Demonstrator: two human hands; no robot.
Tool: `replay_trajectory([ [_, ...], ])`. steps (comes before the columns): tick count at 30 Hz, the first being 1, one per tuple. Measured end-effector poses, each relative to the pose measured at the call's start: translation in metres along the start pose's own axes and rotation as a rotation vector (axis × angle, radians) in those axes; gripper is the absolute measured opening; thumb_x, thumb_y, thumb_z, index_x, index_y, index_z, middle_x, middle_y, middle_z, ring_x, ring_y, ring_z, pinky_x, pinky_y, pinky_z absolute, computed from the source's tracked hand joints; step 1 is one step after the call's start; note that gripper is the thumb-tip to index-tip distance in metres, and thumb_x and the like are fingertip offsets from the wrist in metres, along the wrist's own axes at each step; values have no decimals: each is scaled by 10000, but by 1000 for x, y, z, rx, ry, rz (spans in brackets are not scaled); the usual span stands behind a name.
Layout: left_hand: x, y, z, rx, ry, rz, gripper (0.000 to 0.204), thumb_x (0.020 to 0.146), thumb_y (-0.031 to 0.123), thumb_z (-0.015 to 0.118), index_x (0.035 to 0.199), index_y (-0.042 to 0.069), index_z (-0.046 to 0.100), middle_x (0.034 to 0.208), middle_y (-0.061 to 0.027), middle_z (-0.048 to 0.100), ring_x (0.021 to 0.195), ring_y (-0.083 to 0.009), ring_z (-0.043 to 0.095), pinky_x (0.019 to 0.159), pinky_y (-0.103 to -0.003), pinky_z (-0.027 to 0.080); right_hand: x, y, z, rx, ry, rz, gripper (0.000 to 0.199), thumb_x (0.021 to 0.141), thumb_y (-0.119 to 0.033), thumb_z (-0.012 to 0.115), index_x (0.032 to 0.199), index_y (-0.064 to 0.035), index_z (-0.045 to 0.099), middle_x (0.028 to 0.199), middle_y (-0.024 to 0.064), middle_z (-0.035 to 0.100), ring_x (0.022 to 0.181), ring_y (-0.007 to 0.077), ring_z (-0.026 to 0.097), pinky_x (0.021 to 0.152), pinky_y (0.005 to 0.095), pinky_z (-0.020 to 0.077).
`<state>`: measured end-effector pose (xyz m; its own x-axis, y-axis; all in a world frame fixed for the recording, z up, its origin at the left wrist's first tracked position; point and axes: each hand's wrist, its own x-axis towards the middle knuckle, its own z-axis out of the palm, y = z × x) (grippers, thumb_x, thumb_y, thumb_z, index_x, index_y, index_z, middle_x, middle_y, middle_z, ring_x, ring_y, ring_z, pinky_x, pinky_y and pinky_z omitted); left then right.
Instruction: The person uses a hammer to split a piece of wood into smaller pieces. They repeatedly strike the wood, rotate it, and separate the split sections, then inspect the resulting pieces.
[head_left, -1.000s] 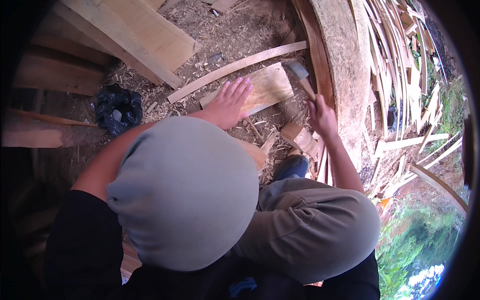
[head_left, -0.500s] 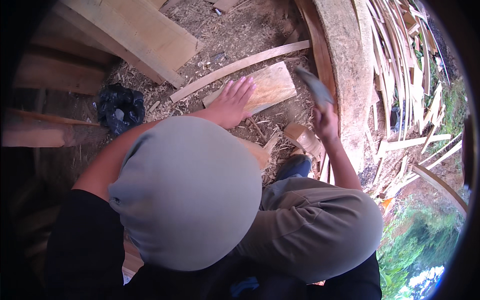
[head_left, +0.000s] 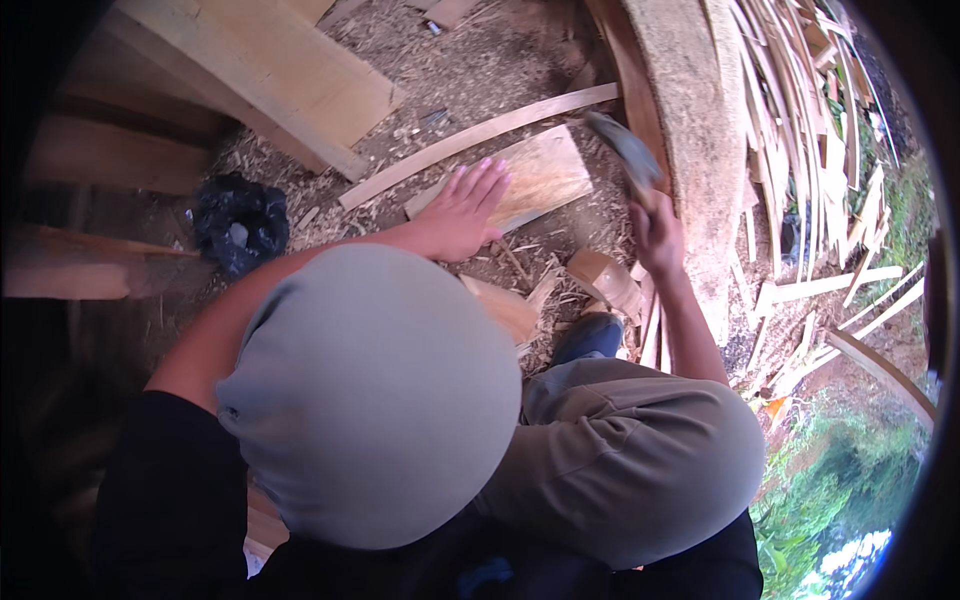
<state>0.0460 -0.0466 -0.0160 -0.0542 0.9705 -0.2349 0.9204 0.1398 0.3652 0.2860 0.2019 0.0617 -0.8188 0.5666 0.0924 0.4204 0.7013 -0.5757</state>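
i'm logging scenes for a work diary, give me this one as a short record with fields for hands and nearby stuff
left hand: open, palm down on a pale rectangular wooden board
right hand: closed around a wooden-handled tool with a grey metal head
tool position: raised beside the board's right end, blurred
beyond board: long thin pale wooden strip
left of board: crumpled black plastic bag
far right: heap of long thin wooden strips
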Motion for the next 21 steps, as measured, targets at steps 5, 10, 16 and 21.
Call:
replay_trajectory([
  [5,-4,6,-1,-83,-36,-10,877,1072,463,475,1653,-6,17,1738,-214,-17,1615,-357,-58,1293,-546,16,-8,29,18,-412,-262,39,198,1023,-293,640,1122,-137,569,864,222,718,729,434,712,618,540,565],
  [10,-1,1,1,-30,-4,8,862,1083,465,444,1658,10,-9,1742,-199,-36,1614,-347,-88,1293,-542,-5,-9,12,5,-40,105,-253,256,968,-162,716,1154,-62,572,826,197,720,709,435,711,601,542,561],
  [16,-8,-1,1,-26,-10,15,881,1073,448,479,1651,-12,-1,1730,-236,-26,1611,-377,-62,1289,-559,3,7,20,13,-248,-158,19,252,1042,-346,604,1154,-132,533,839,248,707,776,486,692,650,580,542],
  [21,-5,0,-6,-63,-47,-1,875,1073,444,479,1655,-3,2,1733,-226,-25,1612,-373,-63,1290,-555,4,-14,21,31,-100,4,-155,258,1001,-272,673,1168,-120,550,822,231,706,808,489,693,654,571,557],
])
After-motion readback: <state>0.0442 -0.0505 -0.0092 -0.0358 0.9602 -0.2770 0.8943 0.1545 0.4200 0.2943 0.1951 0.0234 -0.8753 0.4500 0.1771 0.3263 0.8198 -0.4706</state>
